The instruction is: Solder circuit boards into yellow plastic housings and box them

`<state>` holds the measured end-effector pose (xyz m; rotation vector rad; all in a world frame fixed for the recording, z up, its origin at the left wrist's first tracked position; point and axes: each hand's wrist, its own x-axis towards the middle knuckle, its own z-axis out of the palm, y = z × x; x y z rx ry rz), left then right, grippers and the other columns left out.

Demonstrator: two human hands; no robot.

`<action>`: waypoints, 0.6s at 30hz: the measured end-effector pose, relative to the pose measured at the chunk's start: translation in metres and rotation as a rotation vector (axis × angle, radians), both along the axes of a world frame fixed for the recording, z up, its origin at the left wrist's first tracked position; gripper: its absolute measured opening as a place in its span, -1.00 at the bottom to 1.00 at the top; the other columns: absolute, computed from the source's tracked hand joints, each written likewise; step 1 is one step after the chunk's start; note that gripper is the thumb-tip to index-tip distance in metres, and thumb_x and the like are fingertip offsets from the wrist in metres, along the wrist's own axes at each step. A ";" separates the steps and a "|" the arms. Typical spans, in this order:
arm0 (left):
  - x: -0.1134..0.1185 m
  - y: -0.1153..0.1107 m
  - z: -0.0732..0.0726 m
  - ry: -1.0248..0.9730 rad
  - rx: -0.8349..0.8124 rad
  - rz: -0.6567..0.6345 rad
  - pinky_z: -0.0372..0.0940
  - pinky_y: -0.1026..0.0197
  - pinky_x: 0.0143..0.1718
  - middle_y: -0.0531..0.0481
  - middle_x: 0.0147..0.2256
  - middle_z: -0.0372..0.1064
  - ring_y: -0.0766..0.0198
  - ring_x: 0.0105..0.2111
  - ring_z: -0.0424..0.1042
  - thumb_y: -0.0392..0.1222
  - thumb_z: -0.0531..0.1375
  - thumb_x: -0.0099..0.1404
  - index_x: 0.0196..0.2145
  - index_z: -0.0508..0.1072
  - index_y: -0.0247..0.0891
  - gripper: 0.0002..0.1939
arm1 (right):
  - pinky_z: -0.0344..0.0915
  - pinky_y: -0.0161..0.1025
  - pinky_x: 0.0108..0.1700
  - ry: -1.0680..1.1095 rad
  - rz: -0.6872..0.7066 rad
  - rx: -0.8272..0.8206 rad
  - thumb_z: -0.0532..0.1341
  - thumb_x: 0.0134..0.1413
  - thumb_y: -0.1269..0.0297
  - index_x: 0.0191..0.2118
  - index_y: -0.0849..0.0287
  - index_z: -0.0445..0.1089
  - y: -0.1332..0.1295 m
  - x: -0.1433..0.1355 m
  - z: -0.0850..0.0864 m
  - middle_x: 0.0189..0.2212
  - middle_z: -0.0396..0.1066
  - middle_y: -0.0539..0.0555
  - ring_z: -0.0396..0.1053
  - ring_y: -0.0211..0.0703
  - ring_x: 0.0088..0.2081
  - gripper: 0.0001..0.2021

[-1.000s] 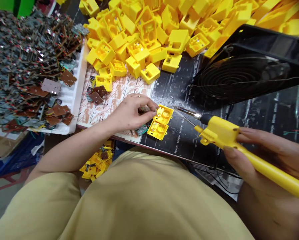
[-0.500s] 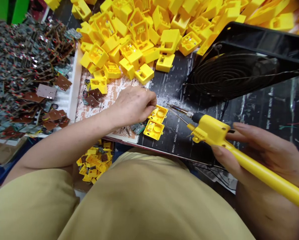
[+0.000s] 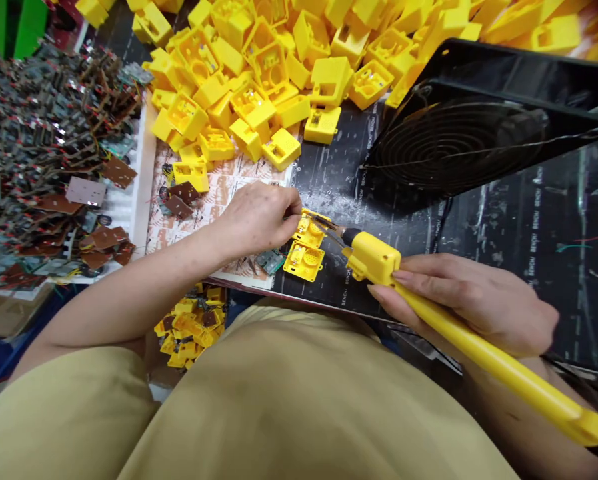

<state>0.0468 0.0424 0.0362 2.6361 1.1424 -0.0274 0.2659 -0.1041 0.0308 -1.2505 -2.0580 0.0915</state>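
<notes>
Left grip (image 3: 263, 213) palm down, knuckles up, forearm in from lower left, thumb and fingers pinched at left edge of upper yellow case (image 3: 316, 231). Can't tell if pinched on anything; fingertips partly hidden, contact with case unclear. Right grip (image 3: 459, 293) closed around yellow soldering iron (image 3: 379, 257), fingers over top, thumb on near side, tip angled toward left grip and over upper case. Too small to make out whether touching. Right forearm partly hidden behind handle, cut off at bottom. Counts: two open cases side by side on worktop (image 3: 323, 183), upper just beside left fingertips, lower yellow case (image 3: 303, 261) just nearer the body; one green board (image 3: 269, 262) below left grip, beside lower case; one soldering iron; one black fan (image 3: 453, 133) beyond right grip, cut off at right. Heap of yellow cases (image 3: 249, 100) beyond left grip, cut off at top, plus heap of circuit boards (image 3: 53, 153) in white tray (image 3: 141, 180) well left of left grip, cut off at left: both too jumbled to count.
</notes>
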 end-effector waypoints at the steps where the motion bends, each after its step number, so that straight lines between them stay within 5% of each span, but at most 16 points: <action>1: 0.000 0.000 -0.001 -0.010 0.008 -0.005 0.30 0.15 -0.28 -0.06 -0.42 0.50 0.16 -0.38 0.46 -0.19 0.10 0.21 -0.30 0.56 -0.27 -0.76 | 0.48 -0.40 -0.36 -0.015 0.014 0.014 0.30 0.21 0.28 -0.30 0.14 0.32 0.001 0.000 0.001 -0.44 0.48 -0.02 0.48 -0.31 -0.43 -0.86; 6: 0.001 0.001 -0.003 -0.033 0.024 -0.009 0.31 0.16 -0.27 -0.04 -0.45 0.48 0.19 -0.40 0.45 -0.20 0.11 0.18 -0.33 0.55 -0.27 -0.78 | 0.48 -0.34 -0.35 -0.066 0.128 0.070 0.41 0.04 0.40 -0.28 0.19 0.35 0.004 -0.001 0.010 -0.44 0.48 0.03 0.47 -0.26 -0.41 -0.78; 12: 0.003 0.001 -0.002 -0.005 -0.006 -0.004 0.31 0.16 -0.27 -0.06 -0.43 0.49 0.16 -0.36 0.47 -0.20 0.11 0.17 -0.33 0.56 -0.26 -0.77 | 0.41 -0.42 -0.32 -0.008 -0.088 -0.057 0.23 0.29 0.21 -0.34 0.15 0.38 -0.009 0.006 0.017 -0.47 0.44 -0.02 0.44 -0.35 -0.42 -0.83; 18: 0.003 0.002 -0.002 0.000 0.015 -0.010 0.31 0.14 -0.27 -0.06 -0.42 0.49 0.14 -0.36 0.48 -0.20 0.10 0.17 -0.33 0.56 -0.26 -0.76 | 0.40 -0.41 -0.36 -0.024 -0.056 -0.127 0.20 0.31 0.15 -0.38 0.12 0.37 -0.010 0.006 0.014 -0.49 0.44 -0.01 0.45 -0.33 -0.43 -0.77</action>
